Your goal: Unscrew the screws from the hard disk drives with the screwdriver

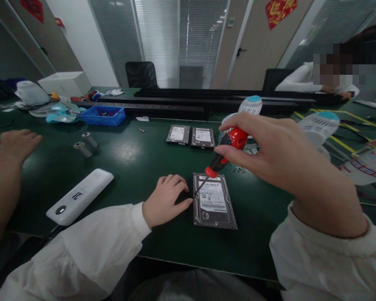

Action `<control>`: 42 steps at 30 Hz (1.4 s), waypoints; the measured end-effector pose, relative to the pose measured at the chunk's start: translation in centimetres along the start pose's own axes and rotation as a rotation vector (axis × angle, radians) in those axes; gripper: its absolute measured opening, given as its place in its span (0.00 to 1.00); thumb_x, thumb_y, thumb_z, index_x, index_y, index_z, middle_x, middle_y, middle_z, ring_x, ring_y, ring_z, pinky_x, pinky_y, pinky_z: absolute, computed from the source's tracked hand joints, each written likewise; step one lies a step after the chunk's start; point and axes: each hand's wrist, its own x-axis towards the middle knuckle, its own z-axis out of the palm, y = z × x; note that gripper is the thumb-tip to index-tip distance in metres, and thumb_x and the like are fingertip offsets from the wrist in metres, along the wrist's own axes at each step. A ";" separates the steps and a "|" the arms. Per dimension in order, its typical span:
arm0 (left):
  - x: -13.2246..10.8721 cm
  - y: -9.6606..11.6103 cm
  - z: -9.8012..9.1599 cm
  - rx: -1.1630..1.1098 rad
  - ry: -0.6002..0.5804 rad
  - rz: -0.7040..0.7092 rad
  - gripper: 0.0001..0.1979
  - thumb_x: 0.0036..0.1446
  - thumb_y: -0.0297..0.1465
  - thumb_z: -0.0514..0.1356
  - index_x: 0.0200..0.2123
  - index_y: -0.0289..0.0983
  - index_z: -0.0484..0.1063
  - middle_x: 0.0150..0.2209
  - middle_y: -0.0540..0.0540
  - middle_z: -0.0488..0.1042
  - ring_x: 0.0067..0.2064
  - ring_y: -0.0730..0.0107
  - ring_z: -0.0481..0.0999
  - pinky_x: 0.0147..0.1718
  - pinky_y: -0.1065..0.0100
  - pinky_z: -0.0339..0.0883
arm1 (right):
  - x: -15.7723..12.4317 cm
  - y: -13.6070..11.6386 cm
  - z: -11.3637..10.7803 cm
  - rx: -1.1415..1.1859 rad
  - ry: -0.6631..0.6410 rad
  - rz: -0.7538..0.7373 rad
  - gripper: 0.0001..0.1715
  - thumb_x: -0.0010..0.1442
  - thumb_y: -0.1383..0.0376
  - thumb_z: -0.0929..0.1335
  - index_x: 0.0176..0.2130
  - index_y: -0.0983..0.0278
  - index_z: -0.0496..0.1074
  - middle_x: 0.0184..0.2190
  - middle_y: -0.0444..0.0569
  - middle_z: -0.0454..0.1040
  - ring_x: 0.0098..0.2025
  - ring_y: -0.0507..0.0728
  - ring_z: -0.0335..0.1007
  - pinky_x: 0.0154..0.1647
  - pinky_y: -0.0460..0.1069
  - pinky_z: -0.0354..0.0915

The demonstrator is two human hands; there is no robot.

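A silver hard drive [216,209] with a white label lies flat on the green table in front of me. My right hand [253,146] grips a red and black screwdriver [219,161] from above. The screwdriver leans, and its tip meets the drive's left edge. My left hand [169,198] rests on the table beside that edge, thumb and fingers apart. Its thumb tip touches or nearly touches the drive; I cannot tell which. Several small screws [237,169] lie behind the drive on the right.
Farther back are two more hard drives [177,134], a blue tray [102,116] and two metal cylinders [83,149]. A white device [80,196] lies to the left, near another person's hand [17,144]. White fans [318,125] and wires stand at right; a person sits beyond.
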 end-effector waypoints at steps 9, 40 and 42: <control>0.0 0.0 -0.1 -0.010 -0.002 -0.004 0.08 0.70 0.37 0.66 0.47 0.39 0.77 0.56 0.40 0.78 0.58 0.48 0.76 0.61 0.43 0.68 | -0.1 -0.3 -1.0 0.081 -0.092 -0.156 0.20 0.75 0.59 0.57 0.50 0.64 0.73 0.38 0.54 0.79 0.36 0.62 0.74 0.37 0.57 0.64; 0.2 -1.3 1.3 -0.346 0.113 0.001 0.06 0.66 0.30 0.64 0.45 0.41 0.79 0.45 0.46 0.85 0.49 0.54 0.83 0.56 0.45 0.72 | -0.8 -3.1 3.2 0.530 0.066 -0.072 0.35 0.71 0.57 0.68 0.72 0.61 0.64 0.67 0.58 0.73 0.54 0.63 0.78 0.53 0.58 0.78; 0.2 -1.3 1.4 -0.341 0.104 0.003 0.06 0.66 0.30 0.64 0.45 0.41 0.80 0.44 0.46 0.85 0.49 0.53 0.83 0.56 0.45 0.72 | -1.0 -3.3 3.5 0.504 0.083 -0.043 0.34 0.71 0.54 0.69 0.70 0.60 0.67 0.67 0.59 0.73 0.56 0.64 0.77 0.55 0.60 0.78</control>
